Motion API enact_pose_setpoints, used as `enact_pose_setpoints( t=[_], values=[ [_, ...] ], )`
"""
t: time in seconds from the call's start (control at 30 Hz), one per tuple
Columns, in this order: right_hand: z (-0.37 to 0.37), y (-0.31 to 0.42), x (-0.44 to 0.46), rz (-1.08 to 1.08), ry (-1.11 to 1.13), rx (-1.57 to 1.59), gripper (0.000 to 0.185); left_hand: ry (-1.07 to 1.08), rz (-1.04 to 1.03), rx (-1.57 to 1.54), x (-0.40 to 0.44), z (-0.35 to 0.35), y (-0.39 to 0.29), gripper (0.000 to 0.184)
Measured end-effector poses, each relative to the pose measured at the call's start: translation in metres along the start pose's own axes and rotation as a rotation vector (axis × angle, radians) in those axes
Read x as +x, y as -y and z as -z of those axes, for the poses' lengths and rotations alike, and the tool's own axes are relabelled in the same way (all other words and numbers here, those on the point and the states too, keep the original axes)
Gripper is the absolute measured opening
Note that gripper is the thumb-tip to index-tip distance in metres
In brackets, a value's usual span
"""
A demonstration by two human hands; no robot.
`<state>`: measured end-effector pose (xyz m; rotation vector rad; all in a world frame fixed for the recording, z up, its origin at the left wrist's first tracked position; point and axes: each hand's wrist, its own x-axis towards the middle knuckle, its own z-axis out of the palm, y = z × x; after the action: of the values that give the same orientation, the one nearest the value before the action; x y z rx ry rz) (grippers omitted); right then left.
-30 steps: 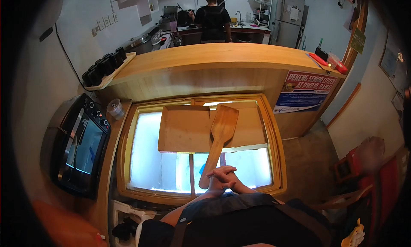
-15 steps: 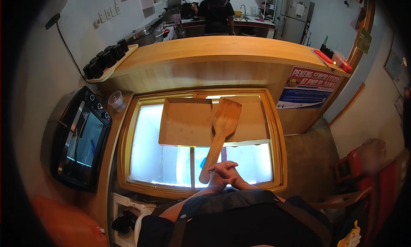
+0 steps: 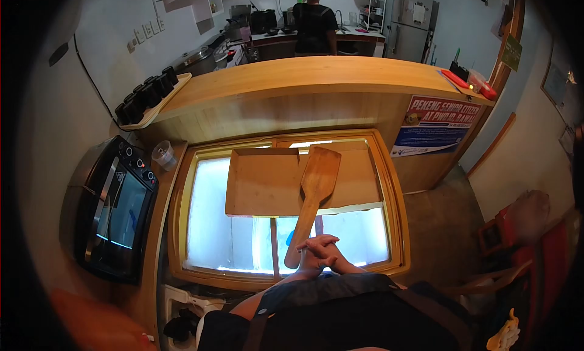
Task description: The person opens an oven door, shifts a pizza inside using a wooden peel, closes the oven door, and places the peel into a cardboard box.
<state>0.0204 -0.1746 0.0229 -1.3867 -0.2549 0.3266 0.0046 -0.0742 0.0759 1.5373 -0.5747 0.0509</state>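
Observation:
My left hand (image 3: 311, 263) and my right hand (image 3: 328, 250) are clasped in front of my apron, fingers laced together. No object shows between them. Just beside them, at the left, is the handle end of a wooden paddle (image 3: 319, 174). Its broad blade lies across an open, flattened cardboard box (image 3: 261, 182), pointing away from me. The box rests on a wood-framed glass top (image 3: 228, 244), lit brightly from below. My hands are over the near edge of this top; whether they touch the paddle, I cannot tell.
A black toaster oven (image 3: 115, 208) stands at the left, near a clear plastic cup (image 3: 164, 156). Beyond the glass top rises a wooden counter (image 3: 292, 77), with a tray of black cups (image 3: 146, 98) on its left end. A person (image 3: 314, 25) stands behind it, back turned.
My view has tilted slightly, so the counter and box sit lower in the picture. My hands stay clasped. The person at the back has lowered an arm.

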Motion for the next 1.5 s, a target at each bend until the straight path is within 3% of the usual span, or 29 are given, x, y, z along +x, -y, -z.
enact_pose_setpoints(
  t=[0.27, 0.37, 0.5, 0.6, 0.7, 0.8, 0.9, 1.0, 1.1, 1.2, 1.3, 1.4, 1.5],
  values=[
    [0.002, -0.036, 0.005, 0.085, 0.010, 0.149, 0.026, 0.046, 0.058, -0.049, -0.003, 0.002, 0.006, 0.057],
    [0.008, -0.037, 0.008, 0.004, -0.006, -0.068, 0.027, 0.038, 0.042, -0.034, -0.005, 0.002, 0.014, 0.059],
    [0.008, -0.036, 0.006, 0.073, 0.007, -0.057, 0.027, 0.044, 0.069, -0.017, -0.004, 0.002, 0.003, 0.060],
    [0.005, -0.031, 0.003, 0.029, -0.002, 0.081, 0.026, 0.036, 0.071, -0.035, -0.004, 0.001, 0.005, 0.060],
    [-0.001, -0.025, 0.004, -0.077, -0.088, 0.014, 0.026, -0.006, 0.040, -0.017, -0.003, -0.002, -0.001, 0.061],
    [-0.003, -0.021, 0.000, 0.014, -0.093, 0.021, 0.030, 0.033, 0.041, 0.000, -0.002, 0.001, 0.000, 0.059],
    [0.013, -0.064, 0.005, 0.372, 0.058, -0.002, 0.033, 0.025, 0.035, 0.004, -0.003, 0.000, 0.000, 0.059],
    [0.014, -0.078, 0.006, 0.324, 0.127, 0.229, 0.034, 0.008, 0.045, -0.005, -0.003, -0.001, -0.001, 0.060],
    [0.017, -0.077, 0.010, 0.193, 0.085, 0.159, 0.032, 0.018, 0.047, -0.018, -0.003, 0.000, -0.001, 0.061],
    [0.015, -0.076, 0.014, -0.085, -0.004, 0.328, 0.031, 0.028, 0.053, -0.012, -0.003, 0.001, 0.000, 0.060],
    [0.014, -0.073, 0.011, 0.024, 0.025, 0.302, 0.028, 0.020, 0.043, 0.006, -0.003, 0.001, 0.002, 0.060],
    [-0.002, -0.028, 0.005, -0.009, -0.092, 0.015, 0.026, 0.015, 0.041, 0.009, -0.004, 0.000, 0.002, 0.061],
    [0.001, -0.046, 0.008, 0.029, -0.094, 0.156, 0.025, 0.042, 0.032, 0.040, -0.003, 0.002, 0.003, 0.061]
  ],
)
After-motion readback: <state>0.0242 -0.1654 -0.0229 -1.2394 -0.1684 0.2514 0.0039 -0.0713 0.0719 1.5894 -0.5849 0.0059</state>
